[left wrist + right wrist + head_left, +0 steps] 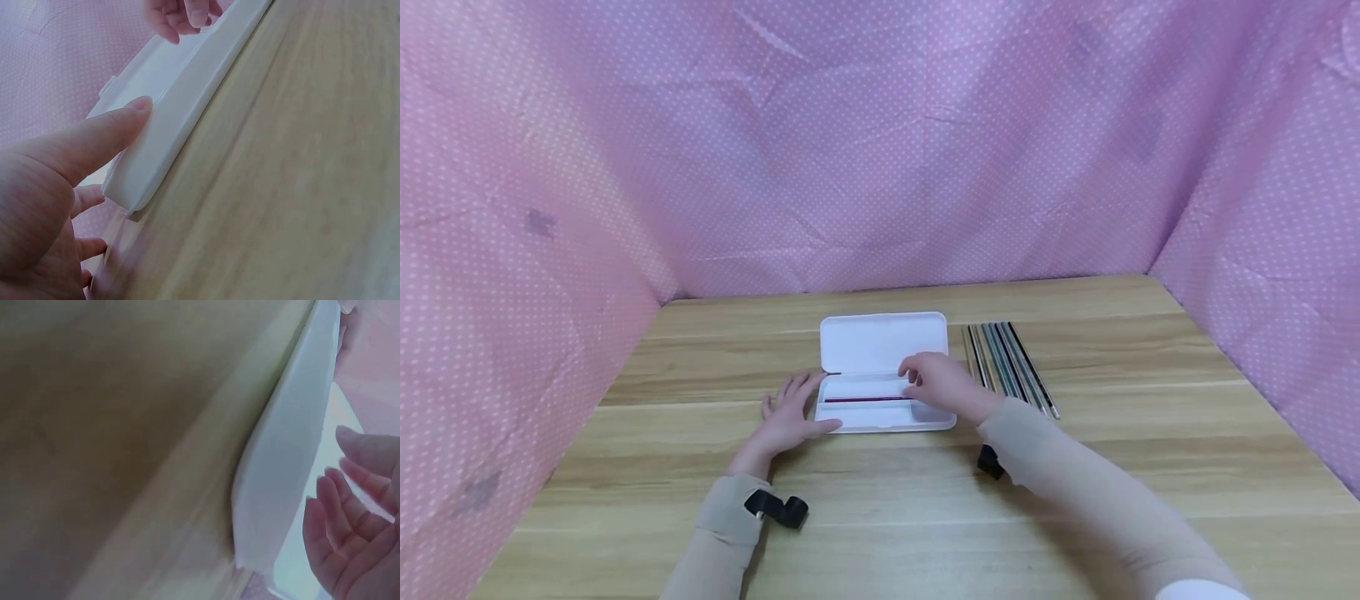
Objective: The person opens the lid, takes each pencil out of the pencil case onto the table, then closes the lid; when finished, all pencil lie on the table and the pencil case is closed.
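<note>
A white pencil case lies with its lid raised at the back. Inside it, one dark red pencil lies along the long compartment. My left hand is spread at the case's left end. In the left wrist view its thumb rests on the case's front rim, the other fingers beside the end. Over the right part of the case hovers my right hand. The right wrist view shows its fingers loosely bent and apart from the thumb, with nothing seen between them.
Several pencils, dark, grey-blue and tan, lie side by side on the wooden table right of the case, partly behind my right forearm. Pink dotted cloth hangs around the back and sides. A black wrist camera sits on my left wrist.
</note>
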`<state>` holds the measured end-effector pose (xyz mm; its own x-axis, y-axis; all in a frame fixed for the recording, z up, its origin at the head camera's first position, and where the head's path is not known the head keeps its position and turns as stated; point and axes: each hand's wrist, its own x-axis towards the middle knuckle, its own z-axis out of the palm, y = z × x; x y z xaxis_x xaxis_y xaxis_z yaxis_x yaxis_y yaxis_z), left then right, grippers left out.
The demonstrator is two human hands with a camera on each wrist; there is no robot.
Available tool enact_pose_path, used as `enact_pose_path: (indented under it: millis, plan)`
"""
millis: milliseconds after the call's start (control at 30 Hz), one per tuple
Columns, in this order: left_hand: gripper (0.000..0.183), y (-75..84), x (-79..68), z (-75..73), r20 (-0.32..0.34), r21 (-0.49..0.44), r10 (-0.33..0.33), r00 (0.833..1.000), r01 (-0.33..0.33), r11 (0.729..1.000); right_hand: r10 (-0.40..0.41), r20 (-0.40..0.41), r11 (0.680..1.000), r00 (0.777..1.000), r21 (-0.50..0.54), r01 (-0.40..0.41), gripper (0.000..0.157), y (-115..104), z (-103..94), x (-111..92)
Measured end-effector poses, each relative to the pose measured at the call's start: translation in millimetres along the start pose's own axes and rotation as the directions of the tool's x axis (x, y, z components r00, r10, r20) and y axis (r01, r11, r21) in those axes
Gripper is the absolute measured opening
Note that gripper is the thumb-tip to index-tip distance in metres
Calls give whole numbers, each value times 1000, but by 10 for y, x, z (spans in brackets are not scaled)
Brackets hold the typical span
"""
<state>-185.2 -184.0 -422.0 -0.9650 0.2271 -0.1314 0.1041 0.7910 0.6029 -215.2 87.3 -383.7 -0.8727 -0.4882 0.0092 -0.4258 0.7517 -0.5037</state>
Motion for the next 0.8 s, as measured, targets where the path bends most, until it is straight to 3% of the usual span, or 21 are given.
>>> enact_pose_path:
  millis: [433,800]
  plan:
    - [86,5,-6,0,2,-8,-6,1000,6,1000,-38,141,999,989,23,35,28,-157,32,187]
    - [86,-1,-6,4,3,-14,-7,1000,7,1000,-21,230,999,973,-24,28,26,-199,42,282]
